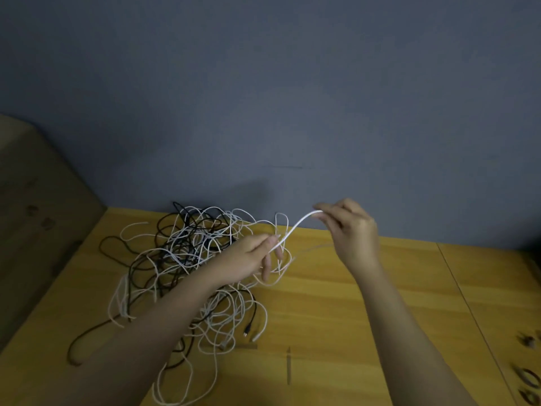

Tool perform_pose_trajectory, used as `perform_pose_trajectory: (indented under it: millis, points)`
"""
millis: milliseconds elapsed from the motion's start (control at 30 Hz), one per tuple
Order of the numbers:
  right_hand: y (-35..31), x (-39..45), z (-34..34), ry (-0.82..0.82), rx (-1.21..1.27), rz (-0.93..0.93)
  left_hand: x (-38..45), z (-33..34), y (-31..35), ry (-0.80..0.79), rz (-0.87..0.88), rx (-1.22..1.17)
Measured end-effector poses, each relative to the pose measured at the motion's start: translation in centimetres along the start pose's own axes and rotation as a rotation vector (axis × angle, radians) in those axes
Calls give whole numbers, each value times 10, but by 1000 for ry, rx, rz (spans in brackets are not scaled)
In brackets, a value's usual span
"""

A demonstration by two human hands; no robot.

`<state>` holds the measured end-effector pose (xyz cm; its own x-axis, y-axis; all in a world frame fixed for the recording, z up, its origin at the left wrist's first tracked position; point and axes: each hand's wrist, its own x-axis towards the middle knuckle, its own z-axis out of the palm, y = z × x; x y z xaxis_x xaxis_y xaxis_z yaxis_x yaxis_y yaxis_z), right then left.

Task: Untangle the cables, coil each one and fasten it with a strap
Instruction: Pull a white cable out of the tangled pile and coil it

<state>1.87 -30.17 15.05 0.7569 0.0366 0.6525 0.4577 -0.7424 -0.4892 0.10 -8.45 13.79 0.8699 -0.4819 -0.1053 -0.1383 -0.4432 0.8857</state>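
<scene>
Both hands pinch one white cable (pixel 295 227), left hand (pixel 248 259) low, right hand (pixel 351 232) at two o'clock, drawing it clear of the tangle (pixel 187 259).

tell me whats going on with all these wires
A person is sorting a tangle of white and black cables on a wooden table. The left hand and right hand each pinch one white cable, stretched between them above the pile. Nothing looks coiled or strapped yet.
</scene>
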Motion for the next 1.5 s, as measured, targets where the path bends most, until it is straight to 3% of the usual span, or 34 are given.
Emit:
perform_pose_trajectory:
  millis: [100,233,300,433,500,600,667,733,833,967,1100,1200,1300,1400,1500]
  points:
    - [0,8,21,-134,457,414,-8,-7,9,-36,14,-184]
    - [-5,-18,60,-428,566,496,-16,-11,11,-35,14,-470]
    - [-12,-44,79,-596,651,540,-16,-12,9,59,15,-687]
    - [-24,-94,96,-713,714,693,-13,-22,0,364,20,-890]
    - [-36,-106,95,-797,678,625,-8,-26,-3,500,-8,-861]
    - [-54,-104,82,-873,358,185,0,-24,-10,520,-66,-491]
    - [-59,-93,66,-799,176,-108,-2,-23,-21,431,-78,-150]
    - [-63,-76,45,-668,94,-266,-9,-21,-30,306,-102,149]
    - [-61,-44,24,-478,78,-366,-18,-14,-26,187,-75,284]
    - [-29,-8,22,-265,235,47,-23,-15,0,141,-11,4]
    - [-1,-30,48,-393,345,384,-17,-25,34,69,76,-309]
    - [2,-47,62,-505,367,487,-2,-26,54,132,108,-415]
    - [-10,-18,53,-526,548,757,17,-32,76,234,125,-457]
    - [-26,64,20,-181,802,841,43,-58,121,371,206,-451]
    - [-56,174,-39,124,868,618,66,-97,193,480,331,-397]
